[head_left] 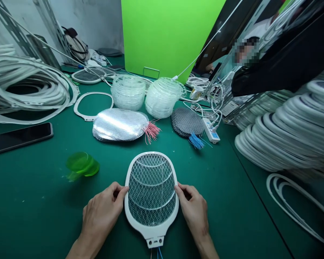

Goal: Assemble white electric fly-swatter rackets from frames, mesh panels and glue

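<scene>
Head view: bug-zapper racket (151,189) between left hand (101,212) and right hand (193,212).

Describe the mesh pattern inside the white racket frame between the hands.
The mesh is a diamond lattice crossed by curved pale ribs, best in the head view.

Plainly a small assembly workshop for electric swatters, with a green work mat (43,201) around the left hand (99,216) and right hand (194,212) on a fly-swatter racket (151,190). Straight ahead of the grip, wired metal mesh discs (120,124), stacked clear plastic rings (128,92) and a power strip (211,130). Beyond the right hand, stacked white racket frames (283,133); beyond the left, a heap of white plastic frames (29,82).
</scene>
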The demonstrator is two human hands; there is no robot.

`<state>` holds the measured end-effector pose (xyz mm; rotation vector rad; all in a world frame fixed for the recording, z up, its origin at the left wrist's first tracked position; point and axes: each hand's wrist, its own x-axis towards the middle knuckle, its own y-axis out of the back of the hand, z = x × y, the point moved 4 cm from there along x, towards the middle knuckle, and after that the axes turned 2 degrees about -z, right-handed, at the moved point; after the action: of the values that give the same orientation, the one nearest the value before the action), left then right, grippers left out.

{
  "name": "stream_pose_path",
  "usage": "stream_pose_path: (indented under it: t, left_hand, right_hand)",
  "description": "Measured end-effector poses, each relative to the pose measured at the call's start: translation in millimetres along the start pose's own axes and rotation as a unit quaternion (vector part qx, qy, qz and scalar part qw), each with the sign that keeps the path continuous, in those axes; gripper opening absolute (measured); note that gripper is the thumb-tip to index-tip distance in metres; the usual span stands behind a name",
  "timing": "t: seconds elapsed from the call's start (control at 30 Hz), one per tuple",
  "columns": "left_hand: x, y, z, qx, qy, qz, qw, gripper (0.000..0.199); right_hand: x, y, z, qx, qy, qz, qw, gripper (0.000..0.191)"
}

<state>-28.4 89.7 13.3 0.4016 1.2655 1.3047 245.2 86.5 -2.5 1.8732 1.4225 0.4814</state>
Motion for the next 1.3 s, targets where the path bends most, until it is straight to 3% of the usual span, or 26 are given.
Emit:
stream_pose_path:
  t: [0.2,0.37,0.53,0.7,0.87,1.0,1.07,1.17,1.23,1.3]
  left_hand:
    - [4.4,-2.2,-3.7,0.004,0.005,-0.022,1.0,0.04]
    - [5.3,-4.0,-3.8,0.03,0.008,-0.039,0.999,0.039]
    - [4.9,-4.5,-3.4,0.026,0.012,-0.049,0.998,0.04]
    - [4.3,-4.8,-1.1,0.033,0.006,-0.048,0.998,0.041]
    - [2.0,-2.2,-1.2,0.018,0.005,-0.051,0.999,0.041]
    - [1.3,-0.8,-0.9,0.007,-0.009,-0.043,0.999,0.04]
    - [2.8,-2.3,-1.8,0.003,-0.022,-0.012,1.0,0.036]
    - [4.6,-6.5,-0.8,0.017,-0.103,0.1,0.989,0.038]
    - [3.0,-12.8,1.5,0.054,-0.184,0.171,0.966,0.043]
    - [1.0,-21.1,2.2,0.095,-0.241,0.204,0.944,0.047]
  right_hand:
    - [10.3,4.1,-7.7,-0.021,-0.016,-0.053,0.998,0.021]
    - [-1.0,0.6,-22.3,-0.144,0.057,0.014,0.988,0.026]
    - [-3.2,-1.7,-12.6,-0.074,0.042,-0.002,0.996,0.023]
    - [-6.0,-1.2,-18.5,-0.149,0.127,0.01,0.981,0.029]
    - [-0.5,-0.4,-10.5,-0.089,0.045,-0.007,0.995,0.02]
    - [2.3,0.1,-9.4,-0.093,0.044,0.0,0.995,0.022]
    - [0.8,-1.7,-11.2,-0.099,0.052,-0.007,0.994,0.022]
    - [-6.3,-6.2,-19.0,-0.168,0.097,0.008,0.981,0.025]
    - [-12.4,-9.5,-26.4,-0.266,0.16,0.04,0.95,0.033]
    - [-16.5,-12.3,-29.3,-0.333,0.212,0.066,0.916,0.036]
